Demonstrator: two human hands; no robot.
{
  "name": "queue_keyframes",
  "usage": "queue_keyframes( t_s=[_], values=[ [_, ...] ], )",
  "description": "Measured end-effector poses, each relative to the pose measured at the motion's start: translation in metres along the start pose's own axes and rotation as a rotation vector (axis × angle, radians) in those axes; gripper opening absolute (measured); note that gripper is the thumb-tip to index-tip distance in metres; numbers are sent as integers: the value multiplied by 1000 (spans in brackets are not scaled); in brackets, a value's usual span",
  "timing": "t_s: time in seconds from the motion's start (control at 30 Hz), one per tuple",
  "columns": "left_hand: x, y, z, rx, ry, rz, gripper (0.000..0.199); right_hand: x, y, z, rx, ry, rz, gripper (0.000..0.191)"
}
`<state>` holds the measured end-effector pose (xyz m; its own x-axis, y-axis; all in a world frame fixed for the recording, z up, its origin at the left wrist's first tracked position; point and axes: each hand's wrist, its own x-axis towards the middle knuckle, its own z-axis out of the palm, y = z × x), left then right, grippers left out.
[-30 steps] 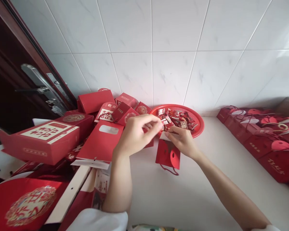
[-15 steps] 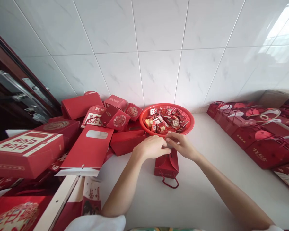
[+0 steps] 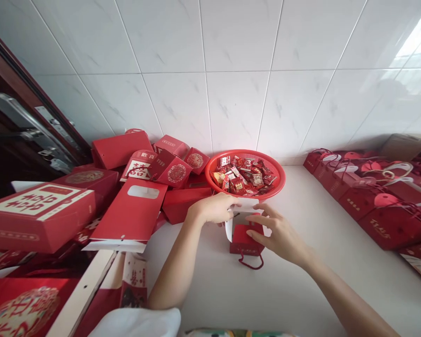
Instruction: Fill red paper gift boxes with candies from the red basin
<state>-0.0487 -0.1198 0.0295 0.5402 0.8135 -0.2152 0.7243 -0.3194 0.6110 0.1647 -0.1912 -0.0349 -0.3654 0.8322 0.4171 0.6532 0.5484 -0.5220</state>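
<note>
A small red paper gift box [image 3: 243, 246] stands on the white tabletop in front of me, its top flaps spread and their white inner faces showing. From its near side hangs a dark red cord handle [image 3: 251, 265]. My left hand [image 3: 212, 209] grips the box's left and far flaps with curled fingers, partly hidden behind them. On the right side, my right hand [image 3: 277, 231] holds the box by its right flap, thumb low over the front and the other fingers bent above the opening. Just behind sits a red plastic basket [image 3: 279, 185] filled with wrapped candies [image 3: 243, 175].
Many red boxes [image 3: 177, 168] and a flat red carton [image 3: 128, 210] are piled at the left, beside a dark door with a metal handle [image 3: 17, 114]. At the right stand rows of red gift bags [image 3: 379, 224]. A tiled wall [image 3: 238, 107] closes the back.
The box top, closed under both hands before, now stands open with white flaps showing. My right hand has moved down and right, its fingers spreading; my left hand has shifted slightly left.
</note>
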Motion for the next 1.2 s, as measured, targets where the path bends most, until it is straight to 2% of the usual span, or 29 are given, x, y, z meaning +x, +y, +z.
queue_keyframes(
  t_s=[0.1, 0.2, 0.3, 0.37, 0.47, 0.6, 0.7, 0.77, 0.9, 1.0, 1.13, 1.2],
  values=[
    [1, -6, -6, -4, -213, -49, 65, -6, 3, -4, 203, 50, 125, 21],
    [2, -8, -13, -10, -255, -108, 81, -12, 13, -6, 394, 108, 267, 16],
    [2, -10, -18, -37, -278, -119, 85, -19, 28, -4, 508, 63, 416, 19],
    [2, -11, -20, -41, -308, -118, 86, -23, 36, -1, 515, 22, 437, 22],
    [1, -12, -23, -40, -357, -135, 90, -25, 40, 1, 393, 10, 349, 23],
    [-2, -11, -26, -59, -389, -165, 94, -23, 34, 3, 98, 25, 147, 25],
    [-4, -10, -26, -57, -411, -181, 89, -18, 29, 10, -30, 41, 14, 29],
    [-4, -10, -26, -51, -396, -195, 76, -13, 27, 15, -21, 19, -9, 32],
    [-4, -12, -26, -10, -284, -162, 36, -3, 24, 18, -4, 17, 0, 35],
    [-5, -14, -27, -9, -227, -147, 37, 4, 20, 15, -62, 27, -15, 30],
    [-5, -14, -27, -62, -230, -154, 34, 11, 15, 10, -176, -13, -43, 21],
    [-6, -13, -26, -71, -233, -156, 32, 12, 15, 9, -215, -6, -78, 23]
  ],
)
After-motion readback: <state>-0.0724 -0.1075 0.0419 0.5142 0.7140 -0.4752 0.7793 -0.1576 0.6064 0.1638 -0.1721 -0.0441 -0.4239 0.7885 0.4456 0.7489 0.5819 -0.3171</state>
